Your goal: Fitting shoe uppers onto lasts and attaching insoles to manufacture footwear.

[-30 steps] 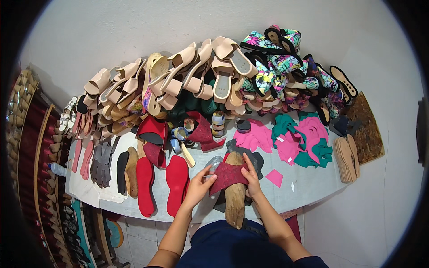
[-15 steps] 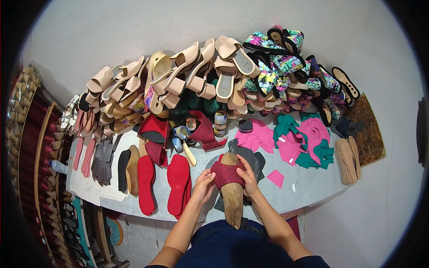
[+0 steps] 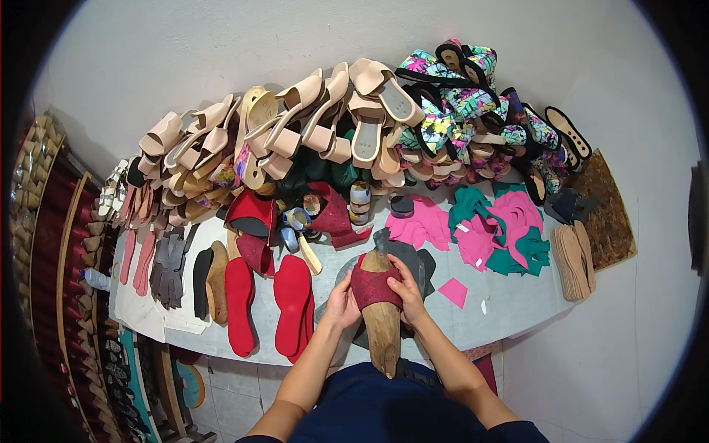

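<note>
A wooden shoe last point(image 3: 382, 336) stands tilted between my hands at the table's front edge, its narrow end near my waist. Around its upper part lies a dark red, patterned shoe upper point(image 3: 374, 289). My left hand point(image 3: 342, 304) presses against the upper's left side, its fingertips partly hidden behind the last. On the opposite side, my right hand point(image 3: 408, 290) grips the upper and last, with the thumb on the red material and the fingers near the top. Dark grey flat pieces point(image 3: 421, 267) lie beneath and behind the last.
Red soles point(image 3: 294, 303) lie left of my hands, near another red sole point(image 3: 240, 304). Red uppers point(image 3: 255, 214) and a small brush-like tool point(image 3: 311, 256) sit behind. Beige sandals point(image 3: 299, 103) are piled at the back. Pink pieces point(image 3: 419, 221) and stacked tan insoles point(image 3: 570, 262) lie rightward.
My left thumb has slid off the front of the red upper to its side. My right thumb and fingers have shifted slightly on the upper, and the last has barely moved.
</note>
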A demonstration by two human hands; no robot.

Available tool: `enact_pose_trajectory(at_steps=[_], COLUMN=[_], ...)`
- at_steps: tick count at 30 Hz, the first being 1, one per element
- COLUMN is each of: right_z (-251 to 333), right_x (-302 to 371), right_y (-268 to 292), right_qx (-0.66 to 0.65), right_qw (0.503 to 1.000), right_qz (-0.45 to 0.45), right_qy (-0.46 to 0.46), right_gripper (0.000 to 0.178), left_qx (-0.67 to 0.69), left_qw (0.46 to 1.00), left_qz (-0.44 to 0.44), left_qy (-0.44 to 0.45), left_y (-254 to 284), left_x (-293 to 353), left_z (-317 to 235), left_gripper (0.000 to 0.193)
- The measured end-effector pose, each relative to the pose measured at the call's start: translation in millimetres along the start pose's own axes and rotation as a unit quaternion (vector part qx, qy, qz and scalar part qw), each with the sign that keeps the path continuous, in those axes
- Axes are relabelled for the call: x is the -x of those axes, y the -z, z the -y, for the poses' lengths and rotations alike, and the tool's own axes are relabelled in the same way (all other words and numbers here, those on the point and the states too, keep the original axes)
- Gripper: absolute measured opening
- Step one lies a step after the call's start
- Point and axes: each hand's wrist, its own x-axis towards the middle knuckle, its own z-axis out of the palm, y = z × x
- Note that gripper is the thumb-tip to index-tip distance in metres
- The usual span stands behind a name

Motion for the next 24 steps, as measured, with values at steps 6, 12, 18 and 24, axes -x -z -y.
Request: enact_pose_trajectory(at_steps=[6,12,18,24], right_z=[-6.1,-2.2,-9.8,-4.0], right_x=[-2.4,-2.8,-1.9,-3.1], right_y=[2.5,0.4,6.1,0.5], right_qx=[0.05,0.036,0.033,0.071], right_qw=[0.999,0.999,0.999,0.997], right_qz=[0.02,0.011,-0.009,0.003], right_qy=[0.007,-0.004,-0.023,-0.017], right_gripper=[0.048,0.047,0.05,0.048], left_qx=[-0.07,-0.073,-0.258,-0.489], left_qw=[0.997,0.997,0.945,0.817], left_qz=[-0.017,-0.03,-0.185,-0.259], left_qy=[-0.021,0.024,-0.083,-0.162], left_y=[-3.1,-13.0,9.5,-0.1], left_x=[-4.9,-4.2,-14.1,2.0], left_z=[11.4,8.4,16.3,3.1], left_gripper=[0.042,0.042,0.038,0.032])
